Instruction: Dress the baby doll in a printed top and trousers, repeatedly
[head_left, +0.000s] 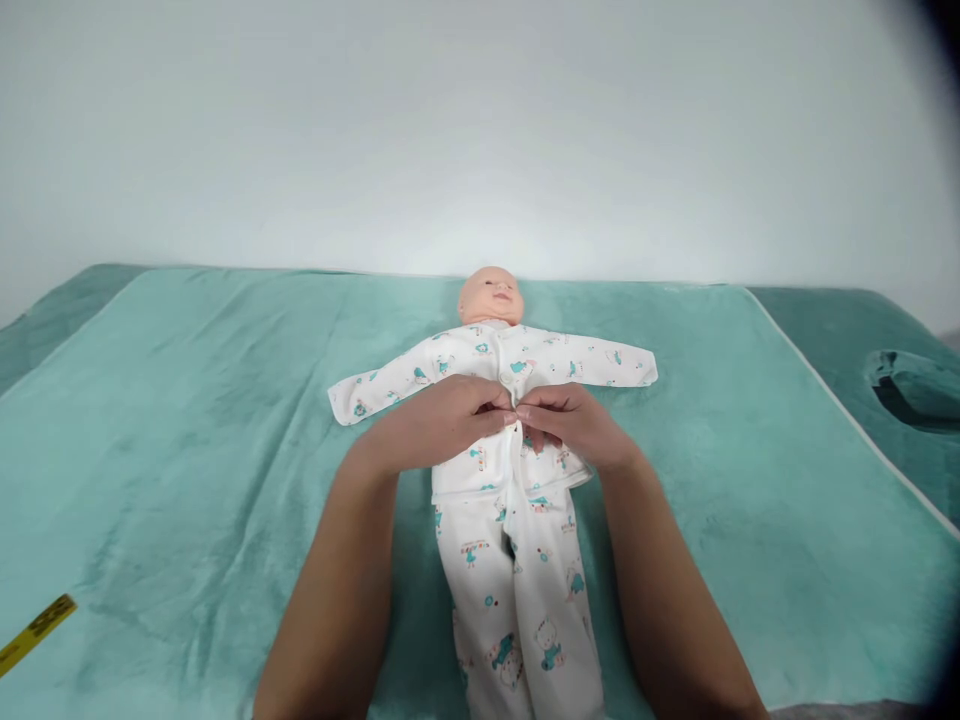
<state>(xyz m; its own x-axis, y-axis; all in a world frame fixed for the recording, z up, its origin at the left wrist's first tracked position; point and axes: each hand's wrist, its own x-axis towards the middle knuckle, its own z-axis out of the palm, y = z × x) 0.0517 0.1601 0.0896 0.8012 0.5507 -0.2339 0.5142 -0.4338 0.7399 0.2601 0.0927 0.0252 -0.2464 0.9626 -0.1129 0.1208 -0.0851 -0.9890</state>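
A baby doll [491,297] lies on its back with its head away from me. It wears a white printed jacket [469,465] and matching trousers [551,600], and both sleeves stretch out sideways. My left hand [457,415] and my right hand [574,420] meet over the middle of the doll's chest. Thumb and fingers of each hand pinch the jacket's front edges at the centre opening. Any button there is mostly covered by my fingertips. Below my hands the jacket's front hangs slightly apart, its lower right corner lifted a little.
A light green blanket [195,420] covers the bed under the doll, over a darker green cover [832,330]. At the right lies a dark ring-shaped opening [911,390]. A yellow strip [37,632] shows at lower left. A white wall [480,130] rises behind.
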